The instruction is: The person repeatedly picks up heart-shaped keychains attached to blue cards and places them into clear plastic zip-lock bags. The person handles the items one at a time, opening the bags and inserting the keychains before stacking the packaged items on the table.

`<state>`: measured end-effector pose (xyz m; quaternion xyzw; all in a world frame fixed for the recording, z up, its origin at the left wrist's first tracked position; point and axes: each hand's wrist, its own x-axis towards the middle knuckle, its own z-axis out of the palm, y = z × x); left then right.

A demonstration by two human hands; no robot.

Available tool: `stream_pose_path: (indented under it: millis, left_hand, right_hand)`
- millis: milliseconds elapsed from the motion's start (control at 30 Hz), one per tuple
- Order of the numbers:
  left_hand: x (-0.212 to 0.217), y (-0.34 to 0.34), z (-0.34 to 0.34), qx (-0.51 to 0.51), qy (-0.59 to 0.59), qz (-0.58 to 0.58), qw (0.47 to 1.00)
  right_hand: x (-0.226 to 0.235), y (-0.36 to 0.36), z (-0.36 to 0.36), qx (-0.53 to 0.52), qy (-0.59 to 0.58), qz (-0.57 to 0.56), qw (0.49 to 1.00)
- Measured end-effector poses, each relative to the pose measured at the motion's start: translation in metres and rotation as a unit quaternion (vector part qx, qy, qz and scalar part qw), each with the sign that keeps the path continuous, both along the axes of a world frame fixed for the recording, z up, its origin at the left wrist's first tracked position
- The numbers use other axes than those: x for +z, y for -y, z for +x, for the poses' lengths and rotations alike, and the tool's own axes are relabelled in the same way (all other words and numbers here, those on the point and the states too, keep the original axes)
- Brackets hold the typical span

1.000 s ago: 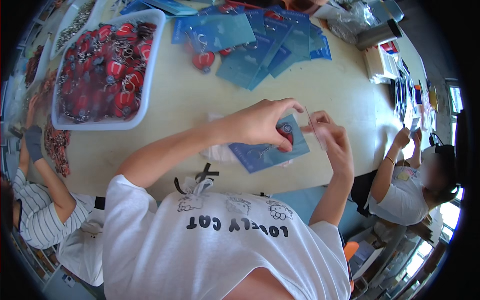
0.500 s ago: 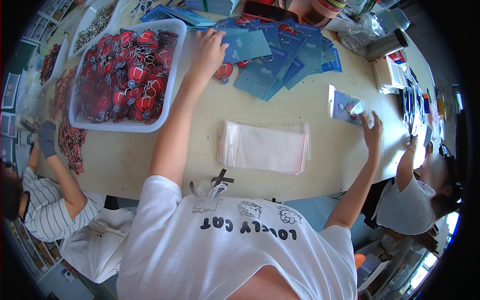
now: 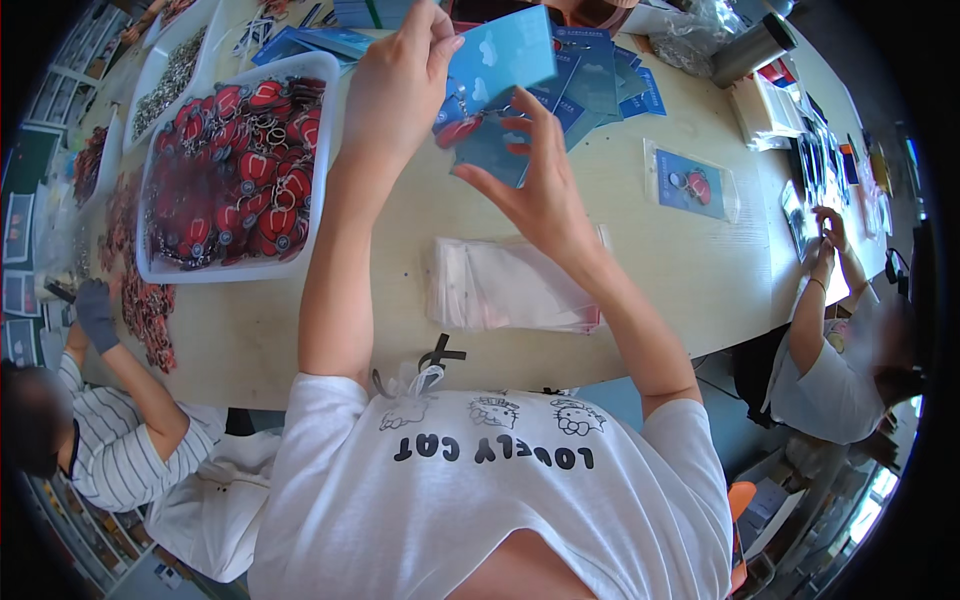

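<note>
My left hand (image 3: pixel 393 105) pinches the edge of a blue card (image 3: pixel 515 55) and holds it tilted above the table's far side. A red keychain (image 3: pixel 460 132) shows just below the card; whether it hangs from my hand or lies beneath cannot be made out. My right hand (image 3: pixel 545 190) is close to the card, thumb and fingers spread with nothing between them. Under my right forearm lies a stack of clear plastic bags (image 3: pixel 505 285), partly covered. To the right, a clear bag (image 3: pixel 690 185) holds a blue card with a red keychain.
At left stands a white bin (image 3: pixel 325 190) full of red keychains, with a tray of metal rings (image 3: pixel 170 95) beyond it. More blue cards (image 3: pixel 590 75) are fanned at the back, near a metal flask (image 3: pixel 755 50). Co-workers' hands are at both table sides.
My left hand has lifted a blue card off the pile. My right hand has left the bagged card at the right and come over to the left hand.
</note>
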<state>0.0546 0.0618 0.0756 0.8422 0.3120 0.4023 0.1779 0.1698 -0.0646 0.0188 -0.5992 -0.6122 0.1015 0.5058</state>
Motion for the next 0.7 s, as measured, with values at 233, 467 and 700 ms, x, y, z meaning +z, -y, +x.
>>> stream_pose_path:
  millis: [233,467,700]
  left_hand:
    - [0.055,0.029,0.005,-0.024,0.001,-0.115,0.993]
    - [0.02,0.03,-0.004,-0.179,-0.005,-0.18,0.967]
    - [-0.012,0.066,0.029,-0.245,-0.014,-0.255,0.935]
  right_hand:
    - [0.013,0.005,0.002,0.115,-0.452,-0.142,0.873]
    - [0.018,0.066,0.052,0.035,-0.458,-0.132,0.878]
    - [-0.001,0.095,0.063,-0.052,-0.471,-0.01,0.88]
